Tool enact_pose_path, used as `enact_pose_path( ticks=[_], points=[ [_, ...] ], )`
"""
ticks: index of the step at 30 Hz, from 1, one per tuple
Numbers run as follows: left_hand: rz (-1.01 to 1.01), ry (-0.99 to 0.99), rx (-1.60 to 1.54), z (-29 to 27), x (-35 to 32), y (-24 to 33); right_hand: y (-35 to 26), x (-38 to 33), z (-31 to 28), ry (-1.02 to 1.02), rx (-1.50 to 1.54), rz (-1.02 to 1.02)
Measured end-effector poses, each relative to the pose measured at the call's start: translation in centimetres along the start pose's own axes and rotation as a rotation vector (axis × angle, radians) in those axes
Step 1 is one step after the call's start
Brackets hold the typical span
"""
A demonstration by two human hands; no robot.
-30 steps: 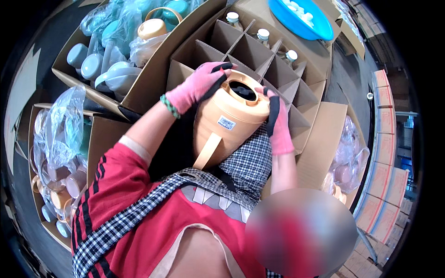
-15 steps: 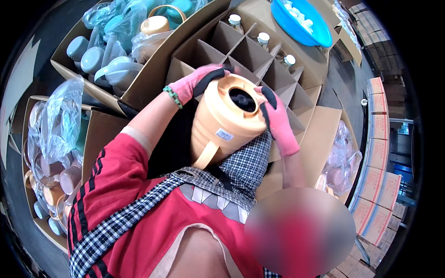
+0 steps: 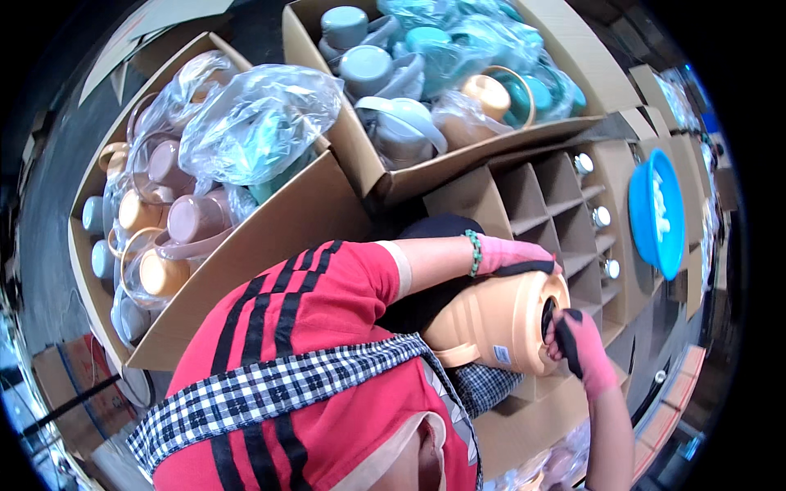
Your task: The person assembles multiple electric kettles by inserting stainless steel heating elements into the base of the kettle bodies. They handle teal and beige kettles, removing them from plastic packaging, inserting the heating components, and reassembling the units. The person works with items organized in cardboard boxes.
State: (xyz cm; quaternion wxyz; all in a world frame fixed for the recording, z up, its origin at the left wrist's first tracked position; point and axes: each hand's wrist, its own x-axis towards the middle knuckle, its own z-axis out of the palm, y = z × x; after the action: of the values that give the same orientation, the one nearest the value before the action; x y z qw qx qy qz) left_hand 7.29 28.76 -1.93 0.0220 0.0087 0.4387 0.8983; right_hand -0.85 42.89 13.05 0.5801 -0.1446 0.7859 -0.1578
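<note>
A peach plastic thermos jug body (image 3: 479,319) with a side handle and a small white label lies tilted against my checked apron, its round mouth facing right. My left hand (image 3: 516,255), in a pink glove with dark fingertips, grips its upper side near the rim. At the dark mouth is my right hand (image 3: 580,348), gloved alike, fingers curled in at the opening. Whatever they pinch there is hidden. Just beyond the jug, a divided carton (image 3: 483,200) has several cells, and bottle necks with white caps (image 3: 601,217) stand along its far side.
Two open cartons hold more jug parts: one at left (image 3: 246,299) with peach, mauve and grey pieces under clear plastic bags, one behind (image 3: 483,155) with grey and teal pieces. A blue basin (image 3: 641,217) of small white pieces stands at right.
My view has swung left, bringing the left carton closer to the middle. The jug's mouth has turned toward the right. My right hand has gone from the jug's rim to its opening.
</note>
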Motion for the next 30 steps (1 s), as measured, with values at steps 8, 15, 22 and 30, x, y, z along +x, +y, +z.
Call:
enact_pose_path(
  ticks=[8,15,22,30],
  points=[
    [0.169,-0.047,0.063,-1.0,1.5,-1.6,-2.3,-0.8,1.4,0.167,-1.493,-0.748],
    [0.061,-0.029,-0.023,-1.0,0.3,-0.3,0.3,3.9,0.5,0.395,-0.660,-0.164],
    [0.105,0.057,0.465,-0.8,0.0,1.3,-1.9,3.6,1.4,0.184,-0.261,-0.079],
    [0.449,0.810,1.581,0.3,-16.0,9.8,-0.2,0.8,2.0,0.307,-0.028,-0.252]
  ],
)
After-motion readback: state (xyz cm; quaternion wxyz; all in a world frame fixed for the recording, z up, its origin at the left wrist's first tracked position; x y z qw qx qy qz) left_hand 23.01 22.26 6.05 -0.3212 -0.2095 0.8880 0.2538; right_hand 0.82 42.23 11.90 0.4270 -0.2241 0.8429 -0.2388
